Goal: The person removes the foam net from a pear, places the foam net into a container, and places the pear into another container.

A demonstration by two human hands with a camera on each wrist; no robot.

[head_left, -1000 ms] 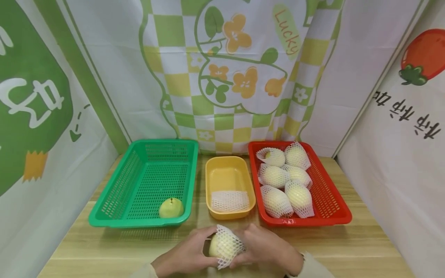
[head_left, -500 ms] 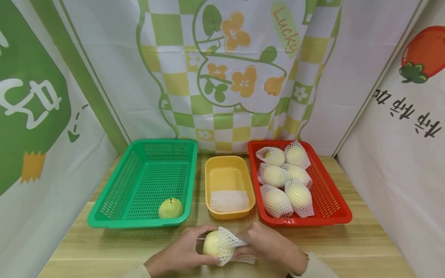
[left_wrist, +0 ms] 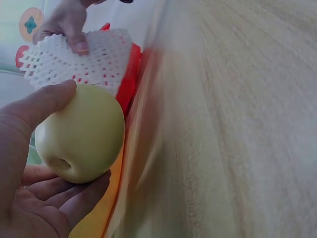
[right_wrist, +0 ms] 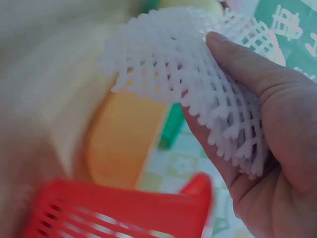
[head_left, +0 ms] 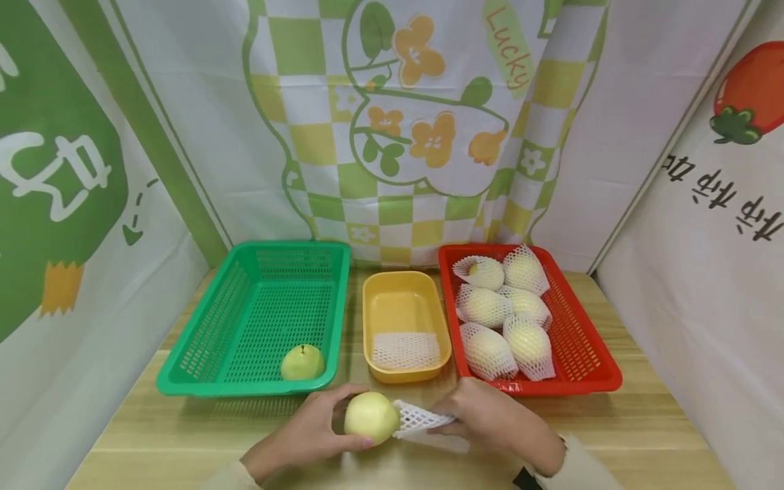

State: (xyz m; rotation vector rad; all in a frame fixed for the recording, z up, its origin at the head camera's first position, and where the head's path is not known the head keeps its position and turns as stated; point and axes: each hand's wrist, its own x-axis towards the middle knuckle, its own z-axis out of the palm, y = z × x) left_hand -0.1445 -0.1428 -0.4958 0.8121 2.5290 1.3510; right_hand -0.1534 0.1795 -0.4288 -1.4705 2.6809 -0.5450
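My left hand [head_left: 324,425] grips a bare yellow-green pear [head_left: 371,417] just above the table, thumb on one side and fingers beneath, as the left wrist view shows with the pear [left_wrist: 81,134]. To its right, my right hand [head_left: 484,415] pinches a white foam net sleeve [head_left: 419,418] by one end. In the right wrist view the net [right_wrist: 183,59] hangs between thumb and fingers, its mesh spread. The net's near end lies close against the pear in the head view; whether they touch I cannot tell.
A green basket [head_left: 251,388] with one bare pear [head_left: 303,362] stands at left. The yellow tray [head_left: 398,286] in the middle holds a flat foam net [head_left: 406,350]. At right, a red basket [head_left: 588,333] holds several net-wrapped pears [head_left: 528,346]. Printed curtains [head_left: 392,204] surround the wooden table [head_left: 245,456].
The foam net has come off the pear, drawn to the right by my right hand. My left hand has shifted slightly left with the pear, which is now bare.
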